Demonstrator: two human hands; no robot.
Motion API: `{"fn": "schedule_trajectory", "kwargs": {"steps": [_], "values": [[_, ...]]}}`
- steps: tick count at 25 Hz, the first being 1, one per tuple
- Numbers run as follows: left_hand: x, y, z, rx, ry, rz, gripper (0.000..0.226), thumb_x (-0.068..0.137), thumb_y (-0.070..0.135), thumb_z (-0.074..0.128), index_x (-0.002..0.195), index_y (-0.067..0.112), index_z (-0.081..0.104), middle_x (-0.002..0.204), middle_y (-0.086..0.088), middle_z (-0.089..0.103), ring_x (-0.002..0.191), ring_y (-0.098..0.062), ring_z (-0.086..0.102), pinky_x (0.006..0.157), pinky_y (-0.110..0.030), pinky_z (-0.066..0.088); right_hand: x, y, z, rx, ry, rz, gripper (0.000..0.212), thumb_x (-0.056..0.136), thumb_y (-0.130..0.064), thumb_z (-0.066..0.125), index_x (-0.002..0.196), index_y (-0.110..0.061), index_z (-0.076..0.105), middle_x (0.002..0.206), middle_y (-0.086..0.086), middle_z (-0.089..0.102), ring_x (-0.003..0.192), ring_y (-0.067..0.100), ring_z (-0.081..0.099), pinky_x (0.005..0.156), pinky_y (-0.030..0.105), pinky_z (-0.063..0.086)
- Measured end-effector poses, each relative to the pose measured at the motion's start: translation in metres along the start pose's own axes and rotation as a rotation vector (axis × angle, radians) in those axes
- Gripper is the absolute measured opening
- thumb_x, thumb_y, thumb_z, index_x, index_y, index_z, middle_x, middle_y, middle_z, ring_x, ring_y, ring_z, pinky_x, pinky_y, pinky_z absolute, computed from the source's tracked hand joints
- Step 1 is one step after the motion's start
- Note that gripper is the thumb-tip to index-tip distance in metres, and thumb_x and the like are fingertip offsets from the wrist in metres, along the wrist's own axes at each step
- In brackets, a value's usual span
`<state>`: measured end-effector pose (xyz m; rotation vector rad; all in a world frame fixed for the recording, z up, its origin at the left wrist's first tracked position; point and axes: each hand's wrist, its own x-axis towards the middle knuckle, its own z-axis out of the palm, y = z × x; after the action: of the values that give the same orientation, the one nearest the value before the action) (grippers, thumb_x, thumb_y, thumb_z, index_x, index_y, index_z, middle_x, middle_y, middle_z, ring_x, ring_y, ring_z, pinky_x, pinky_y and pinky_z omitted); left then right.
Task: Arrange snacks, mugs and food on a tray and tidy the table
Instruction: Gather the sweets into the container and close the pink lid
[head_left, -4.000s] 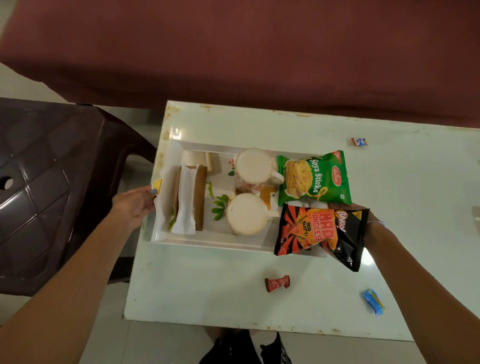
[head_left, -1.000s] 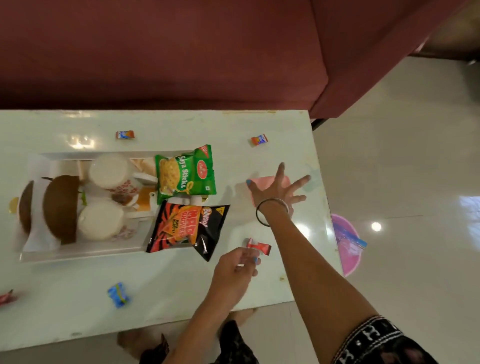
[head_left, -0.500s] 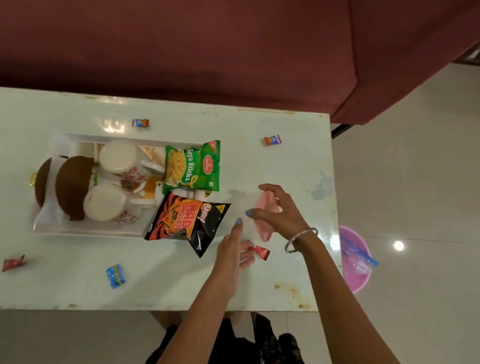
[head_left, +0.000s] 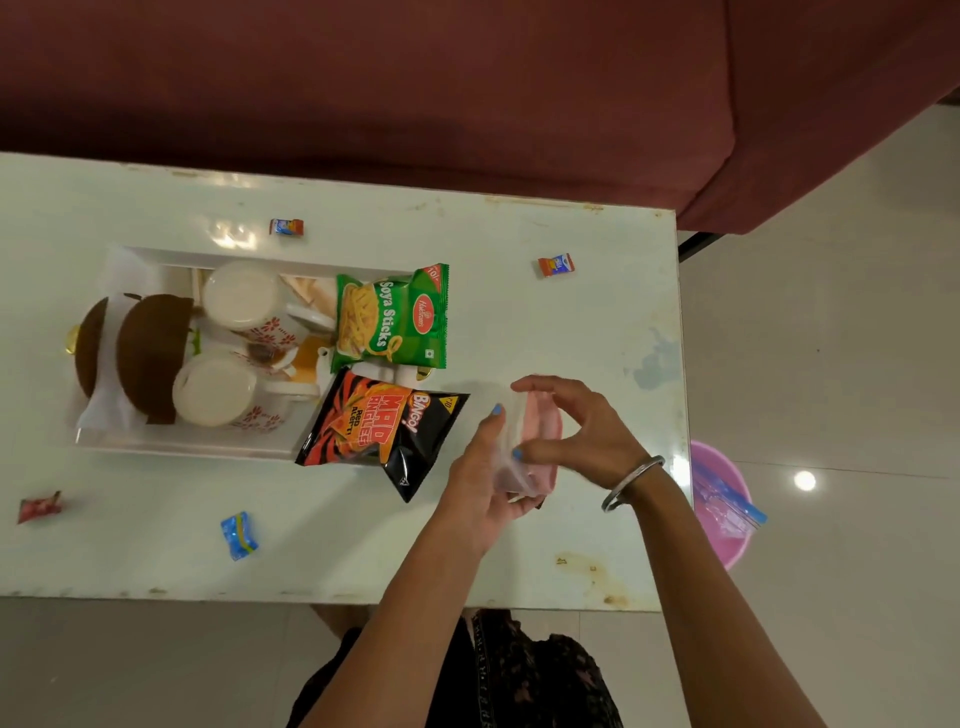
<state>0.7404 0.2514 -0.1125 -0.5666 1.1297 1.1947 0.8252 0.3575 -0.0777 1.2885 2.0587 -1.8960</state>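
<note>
Snacks, mugs and food sit together on a white rectangular tray (head_left: 156, 441) on the left part of the pale glossy table (head_left: 597, 322). On the tray lie two brown round buns in white paper (head_left: 150, 353), and just beside them stand two white mugs with red flowers (head_left: 239, 301), both covered by white lids. A green packet of Soya Sticks (head_left: 389, 317) lies over the right end of the tray, and a black and orange packet of Bingo Mad Angles (head_left: 374, 426) lies just below it, half off the tray. Near the black packet, both hands meet over the table. The left hand (head_left: 483, 483) and the right hand (head_left: 582, 431) pinch a thin see-through plastic bag with something pink inside (head_left: 540, 436). A silver bangle (head_left: 631, 483) is on the right wrist. Small wrapped candies lie well apart on the table: a blue one (head_left: 239, 535), a red one (head_left: 39, 506), and two orange and white ones (head_left: 556, 265). A pink plastic tub (head_left: 727, 540) stands on the floor past the right end of the table. A dark red sofa (head_left: 415, 93) is behind the table.
</note>
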Motion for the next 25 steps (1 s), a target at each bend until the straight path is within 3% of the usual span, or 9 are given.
{"fn": "schedule_trajectory", "kwargs": {"steps": [2, 4, 8, 12, 14, 16, 18, 21, 25], "values": [[0.000, 0.004, -0.008, -0.104, 0.028, -0.038, 0.052, 0.076, 0.050, 0.063, 0.109, 0.010, 0.057, 0.096, -0.019, 0.063, 0.086, -0.029, 0.062, 0.071, -0.040, 0.054, 0.002, 0.004, -0.012, 0.212, -0.039, 0.046, 0.054, 0.057, -0.019, 0.078, 0.106, -0.038, 0.063, 0.119, -0.006, 0.056, 0.113, 0.016, 0.055, 0.085, 0.051, 0.055], [0.000, 0.004, -0.015, -0.142, 0.029, -0.048, 0.054, 0.075, 0.049, 0.065, 0.110, 0.008, 0.058, 0.094, -0.020, 0.061, 0.084, -0.028, 0.061, 0.067, -0.039, 0.054, 0.005, 0.016, -0.024, 0.264, 0.051, 0.122, 0.056, 0.053, -0.026, 0.077, 0.105, -0.042, 0.062, 0.115, -0.002, 0.054, 0.109, 0.023, 0.057, 0.079, 0.053, 0.057], [0.000, -0.001, -0.023, -0.172, 0.022, -0.065, 0.059, 0.073, 0.049, 0.067, 0.111, 0.005, 0.054, 0.096, -0.020, 0.055, 0.080, -0.027, 0.061, 0.062, -0.039, 0.058, 0.017, 0.045, -0.038, -0.247, 0.393, 0.295, 0.067, 0.062, -0.031, 0.080, 0.122, -0.035, 0.052, 0.135, 0.010, 0.036, 0.121, 0.031, 0.044, 0.096, 0.035, 0.042], [0.001, -0.005, -0.024, -0.187, 0.018, -0.107, 0.066, 0.071, 0.052, 0.069, 0.110, 0.001, 0.051, 0.092, -0.018, 0.059, 0.079, -0.029, 0.063, 0.061, -0.038, 0.058, 0.022, 0.055, -0.035, -0.404, 0.431, 0.435, 0.085, 0.070, -0.045, 0.075, 0.141, -0.031, 0.031, 0.156, 0.016, 0.005, 0.142, 0.037, 0.012, 0.113, 0.046, 0.022], [0.001, -0.006, -0.022, -0.179, 0.016, -0.117, 0.068, 0.070, 0.053, 0.069, 0.110, 0.000, 0.052, 0.094, -0.019, 0.059, 0.080, -0.029, 0.062, 0.060, -0.038, 0.058, 0.021, 0.050, -0.027, -0.321, 0.458, 0.428, 0.076, 0.073, -0.051, 0.069, 0.137, -0.024, 0.039, 0.150, 0.017, 0.027, 0.133, 0.035, 0.035, 0.107, 0.042, 0.034], [0.001, -0.005, -0.018, -0.183, 0.008, -0.124, 0.068, 0.071, 0.054, 0.068, 0.109, -0.001, 0.054, 0.096, -0.019, 0.059, 0.081, -0.028, 0.062, 0.061, -0.038, 0.058, 0.018, 0.040, -0.013, 0.000, 0.378, 0.468, 0.059, 0.074, -0.044, 0.071, 0.123, -0.017, 0.054, 0.115, 0.013, 0.062, 0.093, 0.029, 0.064, 0.082, 0.037, 0.053], [0.000, -0.005, -0.015, -0.177, 0.000, -0.126, 0.068, 0.074, 0.056, 0.064, 0.109, -0.002, 0.055, 0.100, -0.019, 0.059, 0.086, -0.029, 0.062, 0.064, -0.039, 0.058, 0.015, 0.036, 0.004, 0.186, 0.277, 0.518, 0.038, 0.074, -0.021, 0.074, 0.108, -0.011, 0.062, 0.078, 0.005, 0.070, 0.061, 0.020, 0.069, 0.060, 0.032, 0.059], [-0.001, -0.008, -0.019, -0.088, 0.020, -0.112, 0.066, 0.079, 0.059, 0.054, 0.107, -0.001, 0.054, 0.104, -0.021, 0.061, 0.090, -0.033, 0.063, 0.068, -0.041, 0.057, 0.016, 0.040, 0.019, 0.069, 0.428, 0.503, 0.027, 0.074, -0.004, 0.062, 0.099, -0.009, 0.066, 0.055, 0.000, 0.067, 0.053, 0.020, 0.069, 0.071, 0.036, 0.060], [-0.009, -0.019, -0.053, 0.016, 0.098, -0.142, 0.052, 0.086, 0.049, 0.052, 0.105, 0.001, 0.053, 0.108, -0.021, 0.060, 0.089, -0.033, 0.062, 0.070, -0.041, 0.055, 0.028, 0.036, 0.023, 0.039, 0.555, 0.433, 0.034, 0.081, -0.012, 0.062, 0.115, -0.009, 0.060, 0.069, 0.010, 0.070, 0.068, 0.027, 0.069, 0.086, 0.033, 0.054]]}}
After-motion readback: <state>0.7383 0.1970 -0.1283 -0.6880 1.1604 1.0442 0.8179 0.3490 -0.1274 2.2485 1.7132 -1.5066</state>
